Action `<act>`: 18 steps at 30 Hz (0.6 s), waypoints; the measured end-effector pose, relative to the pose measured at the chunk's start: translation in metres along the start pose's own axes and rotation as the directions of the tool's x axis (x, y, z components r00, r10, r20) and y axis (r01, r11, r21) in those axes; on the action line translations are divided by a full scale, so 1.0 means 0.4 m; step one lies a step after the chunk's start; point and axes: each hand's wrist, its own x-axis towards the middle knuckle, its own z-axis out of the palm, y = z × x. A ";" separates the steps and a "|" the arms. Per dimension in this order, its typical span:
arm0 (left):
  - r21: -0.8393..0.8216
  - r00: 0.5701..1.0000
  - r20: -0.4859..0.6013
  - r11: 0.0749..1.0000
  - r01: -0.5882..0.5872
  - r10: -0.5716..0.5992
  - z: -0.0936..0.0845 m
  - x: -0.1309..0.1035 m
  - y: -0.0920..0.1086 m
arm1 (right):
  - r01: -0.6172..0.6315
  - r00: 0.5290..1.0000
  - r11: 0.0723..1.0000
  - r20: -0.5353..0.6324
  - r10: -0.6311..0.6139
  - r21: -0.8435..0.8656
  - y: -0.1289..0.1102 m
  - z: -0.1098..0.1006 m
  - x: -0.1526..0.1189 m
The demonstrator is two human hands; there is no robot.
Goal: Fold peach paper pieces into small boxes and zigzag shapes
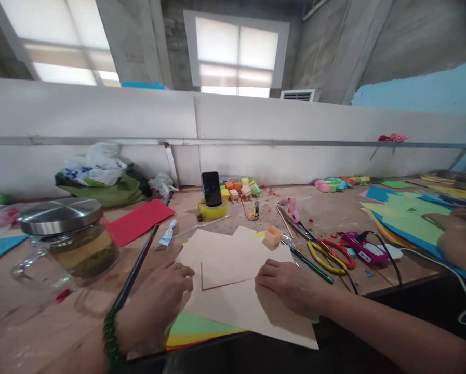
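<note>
Cream paper [228, 306] lies in front of me, its right corner overhanging the table's front edge. An L-shaped brown line, like a narrow gap, runs across it. My left hand [164, 291], wearing a green bead bracelet [111, 340], has curled fingers at the sheet's left side. On the right side rests my right hand [285, 285], its bent fingers bunched against the paper. Green and yellow sheets [201, 328] show underneath. A small peach paper box [273, 236] sits at the far right corner of the cream paper. Both thumbs are mostly hidden.
A lidded glass teapot [80, 244] and red paper [141, 221] are on the left. Behind stands a phone [211, 189] on a yellow tape roll [213, 210]. Scissors [328, 254], a green pencil [313, 265] and a purple device [365, 249] lie right, near another person's hand [461, 236].
</note>
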 end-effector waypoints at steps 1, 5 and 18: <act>0.010 0.998 0.027 0.998 0.056 -0.057 -0.005 0.018 -0.002 | -0.014 1.000 1.000 0.017 0.015 -0.009 -0.001 -0.005 0.005; 0.001 0.995 0.007 0.995 0.098 -0.098 -0.010 0.115 0.001 | -0.084 0.984 0.994 0.150 0.095 -0.075 -0.013 -0.043 0.049; -0.494 0.974 -0.192 0.869 0.010 -0.121 0.086 0.167 -0.032 | -0.264 0.958 0.958 -0.087 0.274 0.111 0.039 -0.029 0.240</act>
